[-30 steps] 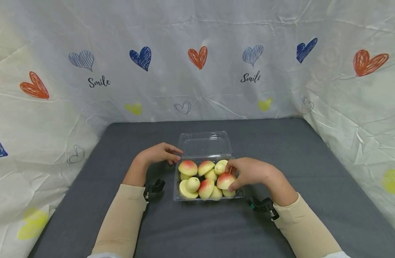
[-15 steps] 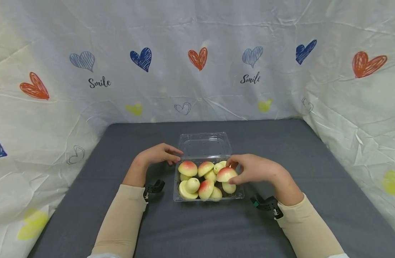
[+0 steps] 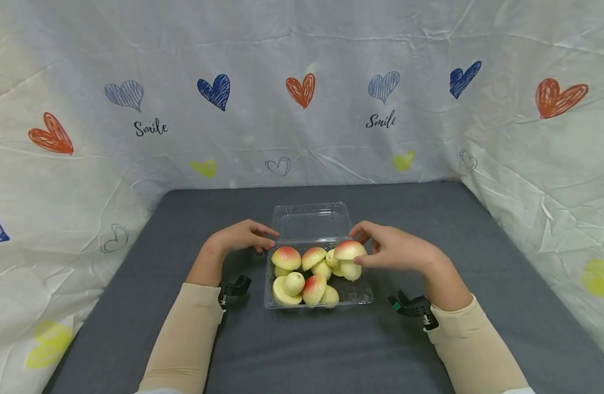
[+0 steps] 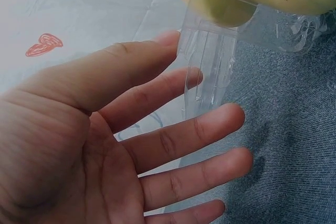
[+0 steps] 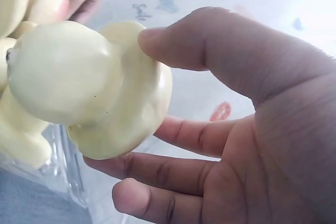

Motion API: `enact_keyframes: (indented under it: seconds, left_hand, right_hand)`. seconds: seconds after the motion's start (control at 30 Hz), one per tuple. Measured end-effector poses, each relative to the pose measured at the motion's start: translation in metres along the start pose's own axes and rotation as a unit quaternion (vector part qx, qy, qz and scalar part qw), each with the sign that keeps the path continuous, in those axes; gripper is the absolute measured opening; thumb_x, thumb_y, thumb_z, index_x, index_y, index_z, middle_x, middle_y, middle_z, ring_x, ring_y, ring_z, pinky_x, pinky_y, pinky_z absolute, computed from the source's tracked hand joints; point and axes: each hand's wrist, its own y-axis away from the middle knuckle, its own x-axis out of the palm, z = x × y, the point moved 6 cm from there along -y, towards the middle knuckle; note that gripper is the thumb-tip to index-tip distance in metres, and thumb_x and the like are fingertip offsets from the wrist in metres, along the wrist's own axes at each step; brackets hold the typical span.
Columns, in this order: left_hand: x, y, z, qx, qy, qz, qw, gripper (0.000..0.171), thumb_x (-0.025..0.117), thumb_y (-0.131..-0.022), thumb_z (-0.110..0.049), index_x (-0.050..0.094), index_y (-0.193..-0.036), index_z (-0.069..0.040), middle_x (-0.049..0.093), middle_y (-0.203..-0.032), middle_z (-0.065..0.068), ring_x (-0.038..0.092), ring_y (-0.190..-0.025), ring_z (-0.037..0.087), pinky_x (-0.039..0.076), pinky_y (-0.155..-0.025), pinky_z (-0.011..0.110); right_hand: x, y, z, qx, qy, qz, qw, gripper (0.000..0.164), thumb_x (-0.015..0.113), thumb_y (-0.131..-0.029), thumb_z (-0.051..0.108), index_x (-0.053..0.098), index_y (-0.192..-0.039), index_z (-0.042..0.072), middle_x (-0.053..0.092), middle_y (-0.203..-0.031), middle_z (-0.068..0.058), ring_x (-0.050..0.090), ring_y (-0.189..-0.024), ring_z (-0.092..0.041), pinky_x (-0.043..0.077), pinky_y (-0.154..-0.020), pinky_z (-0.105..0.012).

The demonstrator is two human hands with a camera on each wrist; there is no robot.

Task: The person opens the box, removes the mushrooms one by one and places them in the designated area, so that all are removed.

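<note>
My right hand pinches a toy mushroom by its red-and-yellow cap, thumb on one side and fingers on the other. Its thick pale-yellow stem points away from the palm in the right wrist view. The mushroom is above the right part of a clear plastic clamshell box. Several more mushrooms lie in the box, some caps up, others tipped. My left hand is at the box's back left corner. In the left wrist view its thumb tip touches the plastic edge, and the fingers stay extended.
The box's transparent lid lies folded back behind it. Dark grey cloth covers the table. A white curtain printed with hearts and "Smile" hangs behind and at both sides.
My right hand has lifted the mushroom from the box's right side and carried it up and slightly back. A bare patch shows at the box's front right. The left hand has stayed in place.
</note>
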Motion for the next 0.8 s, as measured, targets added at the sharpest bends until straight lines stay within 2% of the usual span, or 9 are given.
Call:
enact_keyframes:
  seconds: [0.2, 0.37, 0.63, 0.8]
  left_hand:
    - [0.000, 0.001, 0.000, -0.004, -0.002, -0.003, 1.0000, 0.047, 0.070, -0.100, -0.030, 0.064, -0.142, -0.011, 0.065, -0.133, 0.012, 0.067, -0.099, 0.026, 0.053, -0.097, 0.048]
    - [0.000, 0.001, 0.000, -0.004, -0.006, -0.002, 1.0000, 0.048, 0.070, -0.100, -0.031, 0.064, -0.142, -0.011, 0.066, -0.130, 0.011, 0.067, -0.099, 0.026, 0.052, -0.097, 0.049]
    - [0.000, 0.001, 0.001, -0.002, -0.012, -0.004, 0.9999, 0.047, 0.070, -0.100, -0.032, 0.064, -0.143, -0.012, 0.067, -0.129, 0.009, 0.067, -0.098, 0.025, 0.053, -0.096, 0.047]
    - [0.000, 0.001, 0.001, -0.002, -0.013, -0.006, 0.9999, 0.046, 0.070, -0.100, -0.031, 0.065, -0.142, -0.013, 0.066, -0.130, 0.009, 0.068, -0.099, 0.025, 0.053, -0.096, 0.047]
  right_hand:
    - [-0.010, 0.004, -0.002, -0.016, -0.003, -0.023, 1.000, 0.040, 0.074, -0.096, 0.038, 0.059, -0.128, 0.019, 0.065, -0.119, -0.004, 0.058, -0.077, -0.019, 0.051, -0.068, -0.034]
    - [-0.017, 0.009, -0.005, -0.017, -0.002, -0.036, 0.999, 0.039, 0.072, -0.098, 0.035, 0.059, -0.130, 0.017, 0.065, -0.119, -0.004, 0.059, -0.084, -0.021, 0.052, -0.073, -0.036]
    - [-0.028, 0.014, -0.019, 0.012, -0.026, -0.053, 0.998, 0.038, 0.071, -0.099, 0.032, 0.059, -0.131, 0.015, 0.063, -0.122, -0.006, 0.063, -0.089, -0.023, 0.054, -0.078, -0.039]
    - [-0.033, 0.016, -0.026, 0.036, -0.007, -0.068, 0.997, 0.043, 0.069, -0.100, 0.037, 0.058, -0.135, 0.014, 0.063, -0.126, -0.009, 0.063, -0.091, -0.022, 0.053, -0.077, -0.039]
